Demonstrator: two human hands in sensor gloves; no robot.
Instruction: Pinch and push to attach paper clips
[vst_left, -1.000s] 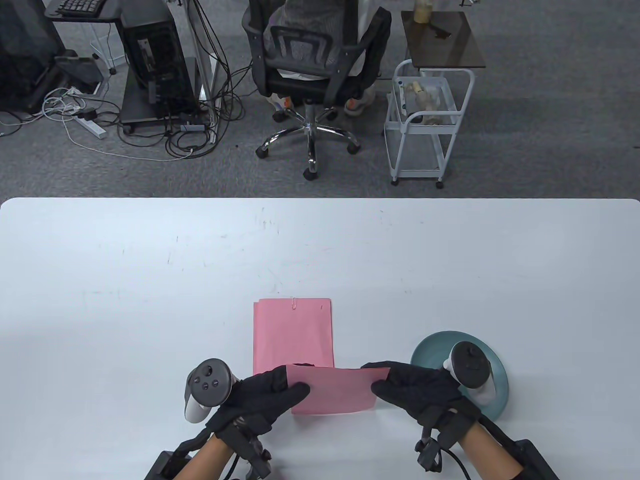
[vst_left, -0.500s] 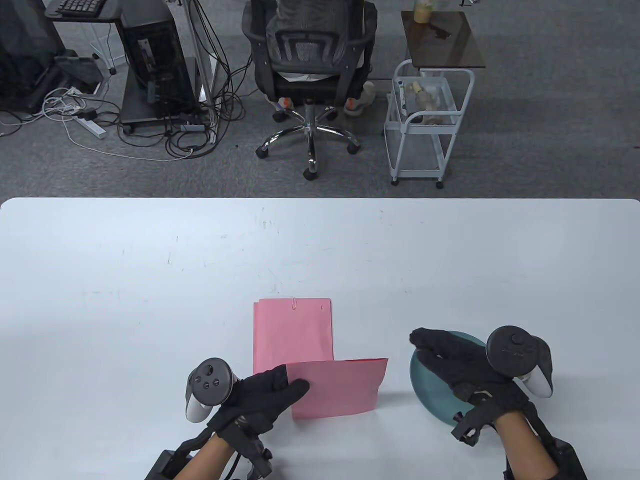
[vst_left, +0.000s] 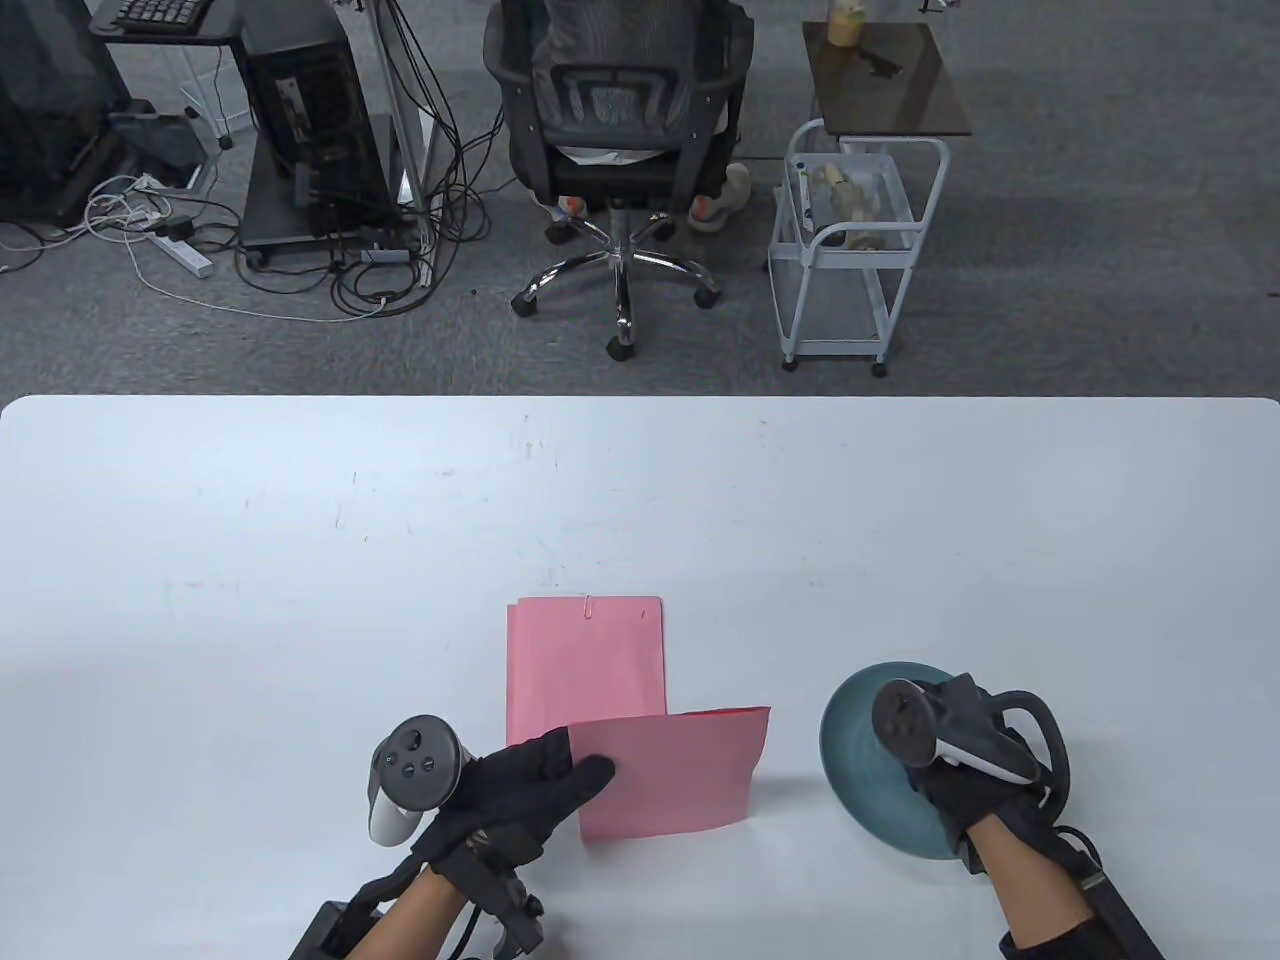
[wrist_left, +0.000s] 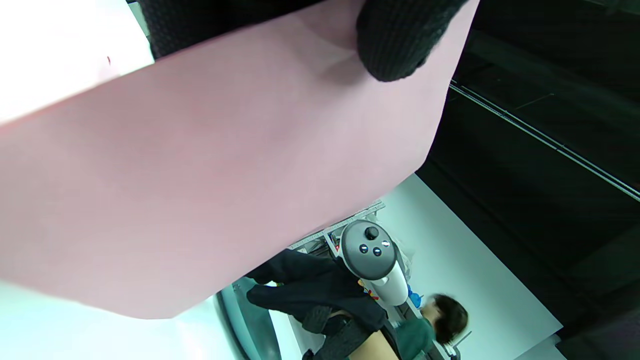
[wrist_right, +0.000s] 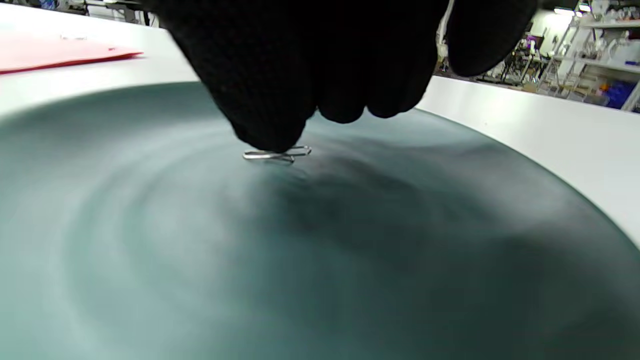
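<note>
Fingertips (wrist_right: 270, 135) of the right hand (vst_left: 965, 775) press down on a silver paper clip (wrist_right: 277, 154) that lies in the middle of the teal plate (vst_left: 850, 750); whether the clip is already pinched between them I cannot tell. The plate stands on the white table (vst_left: 640, 500), to the right of the pink papers and apart from them. The left hand (vst_left: 520, 790) holds the near pink sheet (vst_left: 675, 770) at its left edge, with the thumb (wrist_left: 400, 40) lying on top of the paper. This sheet overlaps the lower part of the other pink sheets (vst_left: 585, 655), which lie flat on the table and carry one paper clip (vst_left: 588, 606) on their far edge.
</note>
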